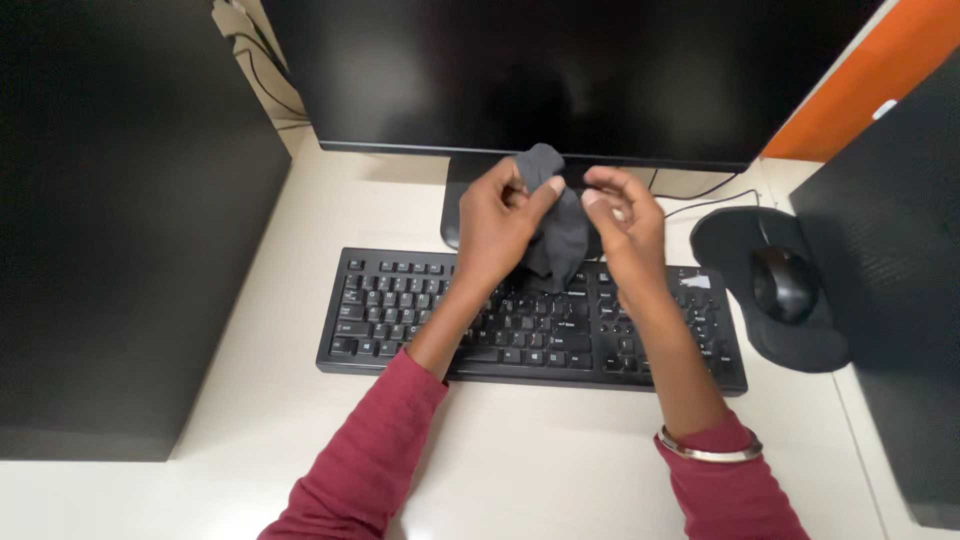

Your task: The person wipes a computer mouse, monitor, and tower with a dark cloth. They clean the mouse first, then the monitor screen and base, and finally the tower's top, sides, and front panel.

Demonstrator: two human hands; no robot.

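Left hand: your left hand (497,225) is raised above the keyboard, fingers curled and pinching the dark grey cloth (556,225) near its upper edge, with the thumb pressed across the fabric.
Right hand: your right hand (625,222) is just beside the left, fingers bent inward and closed on the cloth's right side; the fingertips (598,200) meet the fabric at about the same height as the left thumb.
Cloth: it is bunched between your two hands, a rounded fold sticking up above them and the rest hanging down between your palms, in front of the monitor's stand and over the back rows of keys.
Keyboard: the black keyboard (400,305) lies flat on the pale desk (560,460) under your forearms, its long side running parallel to the desk edge.
Monitor: the black monitor (520,70) stands behind the keyboard with a dark screen; its stand is partly hidden by the cloth.
Mouse: a black mouse (784,283) sits on a black mouse pad (820,345) to the right of the keyboard, well apart from your right hand.
Sleeves: both arms wear maroon sleeves (370,460), and a metal bangle (708,452) circles your right wrist.
Sides: dark panels (120,220) stand at the left and right of the desk.
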